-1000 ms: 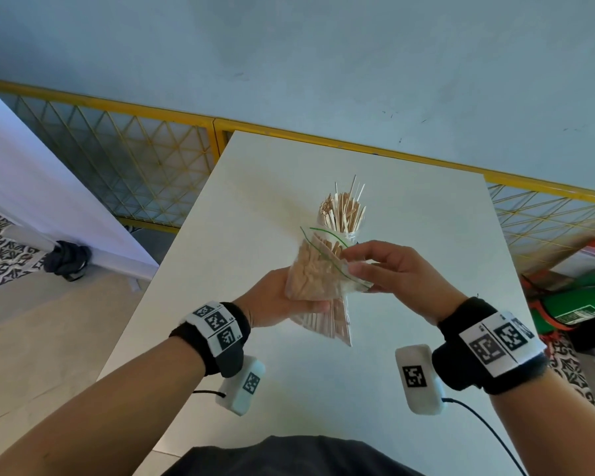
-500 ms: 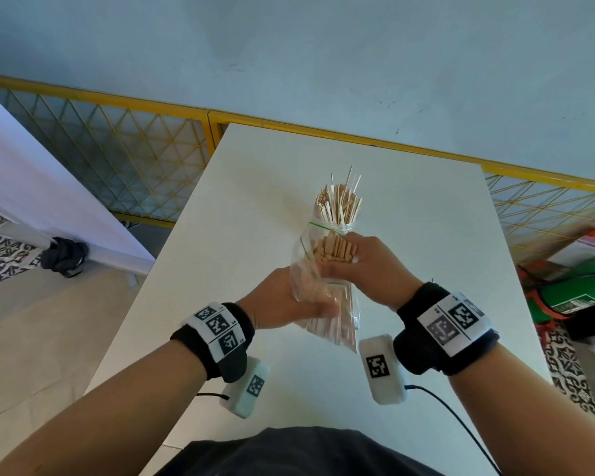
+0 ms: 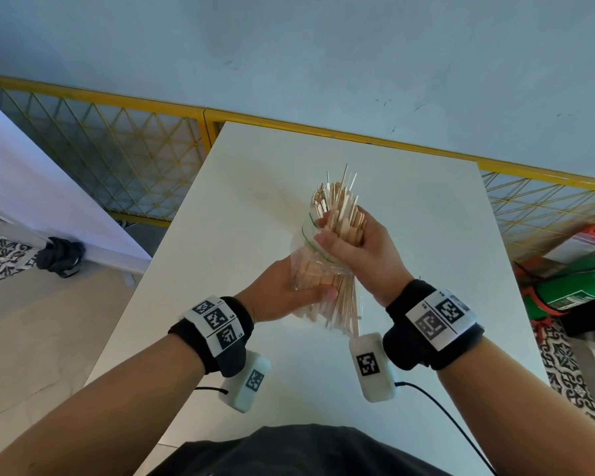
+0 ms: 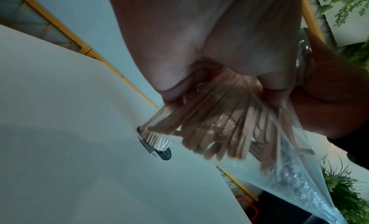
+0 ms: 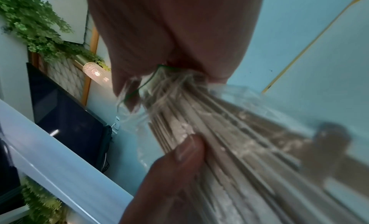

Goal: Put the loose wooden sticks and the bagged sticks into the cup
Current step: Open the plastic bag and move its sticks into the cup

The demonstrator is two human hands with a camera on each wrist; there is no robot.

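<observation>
A clear zip bag (image 3: 311, 269) of wooden sticks stands nearly upright over the white table (image 3: 241, 207). My left hand (image 3: 289, 292) grips its lower half, thumb across the front. My right hand (image 3: 354, 247) curls round the stick bundle (image 3: 349, 223) at the bag's green-edged mouth. Just behind, more loose sticks (image 3: 335, 188) stand up; the cup holding them is hidden in the head view. The left wrist view shows that cup (image 4: 157, 146) on the table beyond the bagged sticks (image 4: 209, 132). In the right wrist view my left thumb (image 5: 187, 148) presses on the blurred bag (image 5: 239, 140).
A yellow mesh fence (image 3: 134, 156) runs behind the table's far edge. A white board (image 3: 49, 207) leans at the left with a black cloth (image 3: 61, 257) at its foot. Green and red items (image 3: 574, 290) lie on the floor to the right.
My right hand has moved from the bag's right edge up to its mouth and closed round the sticks there. The bag has turned more upright and come closer to the sticks behind it.
</observation>
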